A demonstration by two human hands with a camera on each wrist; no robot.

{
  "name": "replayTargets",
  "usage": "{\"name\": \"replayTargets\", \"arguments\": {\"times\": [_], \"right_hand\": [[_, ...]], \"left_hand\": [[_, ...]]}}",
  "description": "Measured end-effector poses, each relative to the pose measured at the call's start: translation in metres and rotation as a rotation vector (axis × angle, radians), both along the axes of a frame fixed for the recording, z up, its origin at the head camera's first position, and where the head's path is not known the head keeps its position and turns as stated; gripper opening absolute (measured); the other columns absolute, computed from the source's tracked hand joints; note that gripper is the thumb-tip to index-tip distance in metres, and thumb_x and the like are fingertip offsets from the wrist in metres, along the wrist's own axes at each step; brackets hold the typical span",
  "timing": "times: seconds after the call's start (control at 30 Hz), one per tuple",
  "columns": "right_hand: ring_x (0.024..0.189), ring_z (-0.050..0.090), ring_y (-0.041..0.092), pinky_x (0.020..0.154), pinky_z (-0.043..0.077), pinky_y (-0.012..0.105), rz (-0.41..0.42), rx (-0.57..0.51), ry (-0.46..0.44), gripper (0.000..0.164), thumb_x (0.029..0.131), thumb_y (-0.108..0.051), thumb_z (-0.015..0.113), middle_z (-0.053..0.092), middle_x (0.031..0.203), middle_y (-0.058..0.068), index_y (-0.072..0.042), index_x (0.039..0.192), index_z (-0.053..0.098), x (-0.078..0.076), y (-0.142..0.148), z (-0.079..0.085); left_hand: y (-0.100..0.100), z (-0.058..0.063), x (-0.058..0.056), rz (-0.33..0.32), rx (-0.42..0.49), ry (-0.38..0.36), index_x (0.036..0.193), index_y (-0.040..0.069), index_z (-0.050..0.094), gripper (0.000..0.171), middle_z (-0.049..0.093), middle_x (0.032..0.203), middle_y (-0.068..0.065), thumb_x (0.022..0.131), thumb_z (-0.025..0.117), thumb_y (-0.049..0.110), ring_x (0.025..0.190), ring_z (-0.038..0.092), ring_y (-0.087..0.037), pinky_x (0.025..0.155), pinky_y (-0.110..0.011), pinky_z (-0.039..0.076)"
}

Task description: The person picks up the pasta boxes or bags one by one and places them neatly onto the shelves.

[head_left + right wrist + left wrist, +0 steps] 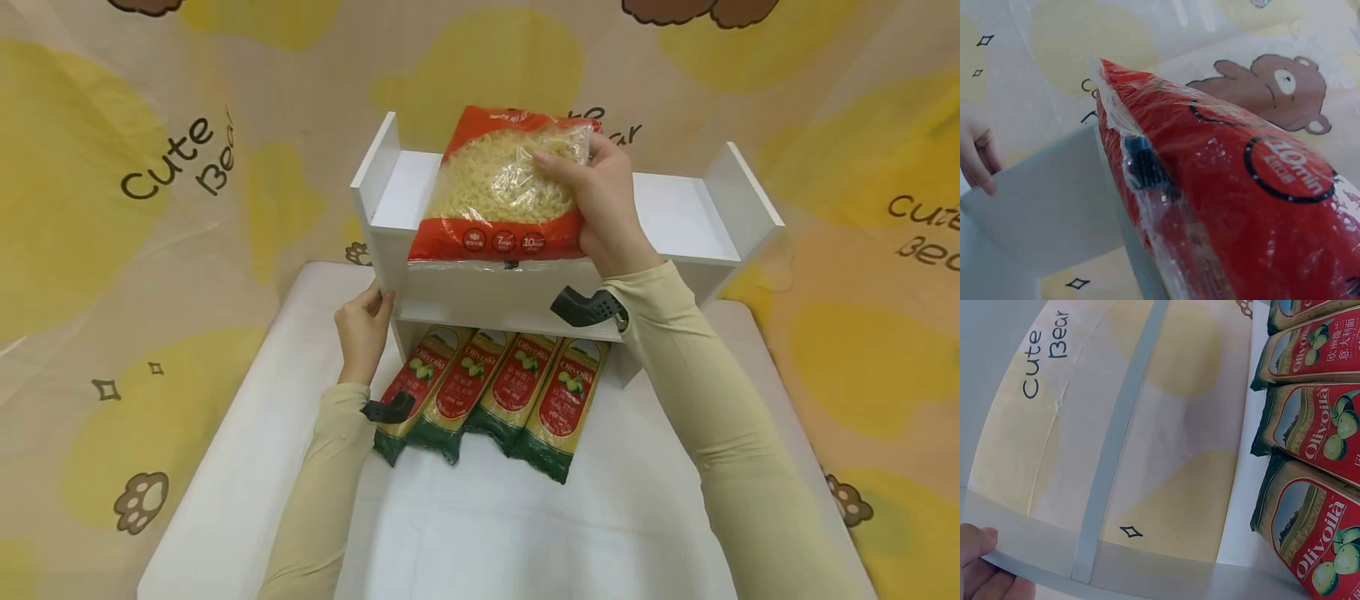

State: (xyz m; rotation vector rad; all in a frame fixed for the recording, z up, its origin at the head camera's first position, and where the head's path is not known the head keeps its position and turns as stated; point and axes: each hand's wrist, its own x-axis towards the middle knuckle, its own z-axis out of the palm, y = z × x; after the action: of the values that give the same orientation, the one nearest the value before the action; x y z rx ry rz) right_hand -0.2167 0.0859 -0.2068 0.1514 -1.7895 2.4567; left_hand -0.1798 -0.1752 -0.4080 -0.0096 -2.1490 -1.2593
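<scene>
My right hand grips the right side of a red, clear-windowed bag of pasta, thumb on its front. The bag is tilted above the top board of a white shelf. Filling much of the right wrist view is the bag's red end, marked "10min". Lower down on the left, my left hand holds the edge of the shelf's left side panel. Its fingers curl at the panel's edge in the left wrist view.
Several Olivoilà pasta packets, red, gold and green, lie side by side under the lower board, their green ends sticking out in front. The shelf stands on a white table. Behind hangs a patterned cloth with bears and lettering.
</scene>
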Motion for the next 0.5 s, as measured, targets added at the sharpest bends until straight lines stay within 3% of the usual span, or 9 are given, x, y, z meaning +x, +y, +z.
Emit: {"name": "replayTargets", "arguments": {"times": [0.2, 0.5], "right_hand": [[0.076, 0.065, 0.019, 0.070, 0.056, 0.030, -0.003, 0.066, -0.165, 0.025, 0.079, -0.001, 0.074, 0.064, 0.093, 0.010, -0.004, 0.099, 0.059, -0.014, -0.012, -0.003], [0.081, 0.063, 0.017, 0.078, 0.053, 0.030, 0.057, 0.184, -0.193, 0.028, 0.080, -0.002, 0.073, 0.063, 0.094, 0.007, -0.004, 0.105, 0.060, -0.030, -0.043, -0.001]], "left_hand": [[0.003, -0.003, 0.000, -0.003, -0.014, 0.007, 0.116, -0.004, 0.065, 0.028, 0.065, 0.102, -0.024, 0.089, 0.064, 0.002, 0.086, 0.068, -0.036, 0.071, -0.045, 0.056], [-0.004, -0.002, -0.001, 0.035, -0.034, -0.030, 0.117, -0.001, 0.066, 0.029, 0.066, 0.100, -0.023, 0.089, 0.065, 0.007, 0.086, 0.069, -0.034, 0.071, -0.046, 0.056]]}}
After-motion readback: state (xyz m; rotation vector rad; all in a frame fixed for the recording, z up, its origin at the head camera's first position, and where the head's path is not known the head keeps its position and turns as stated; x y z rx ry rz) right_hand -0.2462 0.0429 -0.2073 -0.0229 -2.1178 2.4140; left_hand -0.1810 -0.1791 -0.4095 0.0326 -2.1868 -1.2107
